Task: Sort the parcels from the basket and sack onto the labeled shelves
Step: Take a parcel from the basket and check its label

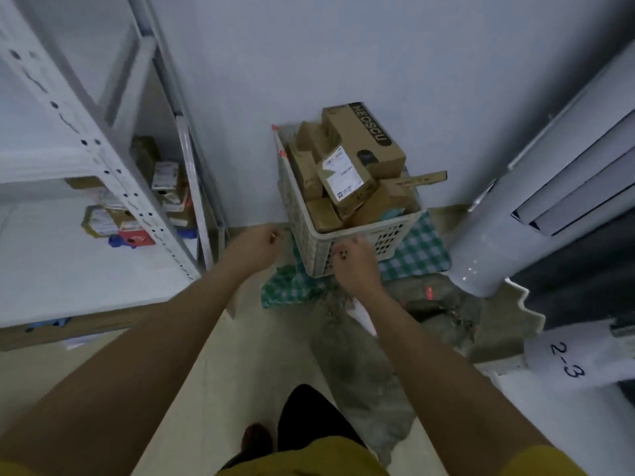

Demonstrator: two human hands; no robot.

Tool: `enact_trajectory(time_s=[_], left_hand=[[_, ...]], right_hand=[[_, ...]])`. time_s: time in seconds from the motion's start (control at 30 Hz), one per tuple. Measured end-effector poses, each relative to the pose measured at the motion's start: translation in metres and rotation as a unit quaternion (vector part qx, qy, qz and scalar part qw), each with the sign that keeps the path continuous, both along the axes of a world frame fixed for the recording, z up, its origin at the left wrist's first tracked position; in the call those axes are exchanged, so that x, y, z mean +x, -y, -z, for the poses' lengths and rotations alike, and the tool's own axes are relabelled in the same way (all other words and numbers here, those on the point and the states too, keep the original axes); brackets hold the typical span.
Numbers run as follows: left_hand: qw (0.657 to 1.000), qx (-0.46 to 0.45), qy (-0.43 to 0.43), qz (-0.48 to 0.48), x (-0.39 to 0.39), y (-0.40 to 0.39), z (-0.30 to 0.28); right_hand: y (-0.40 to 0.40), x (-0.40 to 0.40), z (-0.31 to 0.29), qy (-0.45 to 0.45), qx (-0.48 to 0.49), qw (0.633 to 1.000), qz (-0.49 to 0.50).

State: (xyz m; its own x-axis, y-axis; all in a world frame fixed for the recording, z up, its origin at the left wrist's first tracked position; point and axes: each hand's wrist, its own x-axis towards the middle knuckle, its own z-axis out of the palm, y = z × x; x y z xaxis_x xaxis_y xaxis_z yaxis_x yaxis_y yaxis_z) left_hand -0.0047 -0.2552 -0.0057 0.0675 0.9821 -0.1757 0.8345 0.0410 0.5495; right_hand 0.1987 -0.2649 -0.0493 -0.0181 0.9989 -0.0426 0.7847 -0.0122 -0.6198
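Shelf (113, 187): I see it left of the basket, parcels inside, floor gap between.
Left hand (256, 247): curled, empty, just left of the basket.
Basket (311, 235): heaped with parcels (347, 173).
Right hand (354, 262): fingers curled at its front rim, grip unclear.

Parcels (347, 173) fill the basket (357, 242), right of the shelves (103, 159).

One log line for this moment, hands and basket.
left hand: curled, empty, left of basket | right hand: at basket near rim | parcels: still piled in basket | stage: reaching
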Motion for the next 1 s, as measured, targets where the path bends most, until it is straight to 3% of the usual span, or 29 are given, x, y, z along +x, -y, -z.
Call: enact_trajectory(time_s=[0.17,0.43,0.7,1.0], left_hand=[[0.997,0.025,0.002,0.067,0.021,-0.113,-0.010],[0.992,0.100,-0.010,0.078,0.033,-0.266,-0.026],[0.990,0.051,-0.050,0.121,0.059,-0.391,-0.011],[0.976,-0.080,-0.069,0.192,0.086,-0.497,0.043]], right_hand=[[-0.108,0.005,-0.036,-0.015,0.054,0.997,0.061],[-0.282,0.043,-0.059,0.003,0.074,0.991,0.107],[-0.371,0.100,-0.035,0.068,-0.120,0.979,0.148],[-0.379,0.116,-0.001,0.015,-0.229,0.949,0.215]])
